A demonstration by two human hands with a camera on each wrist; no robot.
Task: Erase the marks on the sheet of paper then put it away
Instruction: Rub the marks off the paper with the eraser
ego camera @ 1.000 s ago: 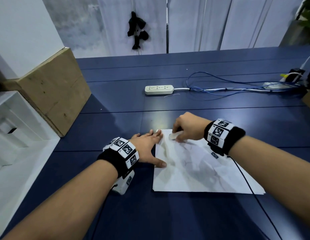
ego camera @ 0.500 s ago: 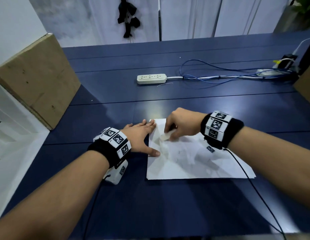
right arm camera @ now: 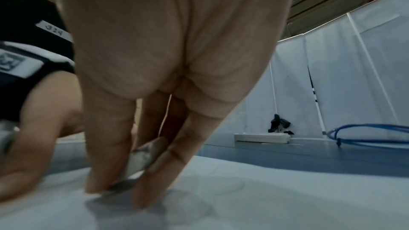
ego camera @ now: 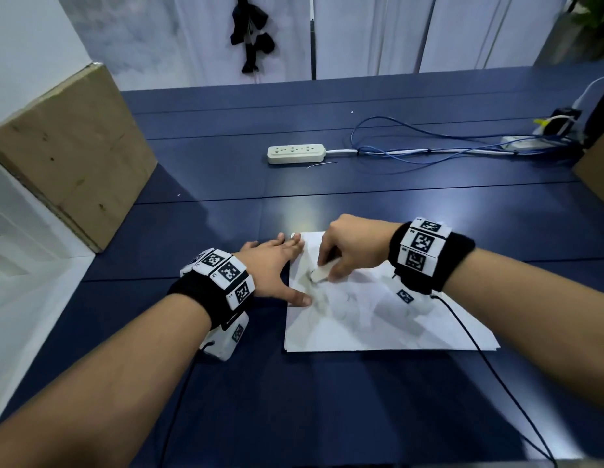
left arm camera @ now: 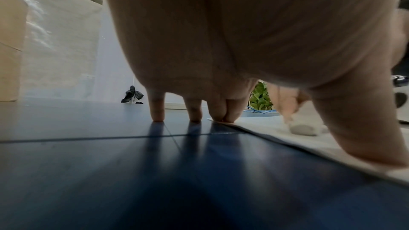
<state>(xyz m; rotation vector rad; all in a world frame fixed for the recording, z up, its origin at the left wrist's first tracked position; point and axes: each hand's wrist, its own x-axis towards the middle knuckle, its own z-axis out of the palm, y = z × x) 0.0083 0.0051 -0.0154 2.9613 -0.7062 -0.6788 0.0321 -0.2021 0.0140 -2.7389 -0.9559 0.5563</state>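
A white sheet of paper with faint grey pencil marks lies flat on the dark blue table. My right hand pinches a grubby white eraser and presses it on the sheet's upper left part; the eraser shows between thumb and fingers in the right wrist view. My left hand lies flat with straight fingers along the sheet's left edge, its thumb on the paper. In the left wrist view its fingertips press the sheet's far corner, and the eraser shows beyond.
A white power strip with blue cables lies farther back on the table. A cardboard box stands at the left beside a white shelf unit. Another box edge sits at the far right.
My right hand has slid the eraser down and toward me over the sheet's upper left area. The left hand keeps pressing the paper's edge. The head view has tilted slightly.
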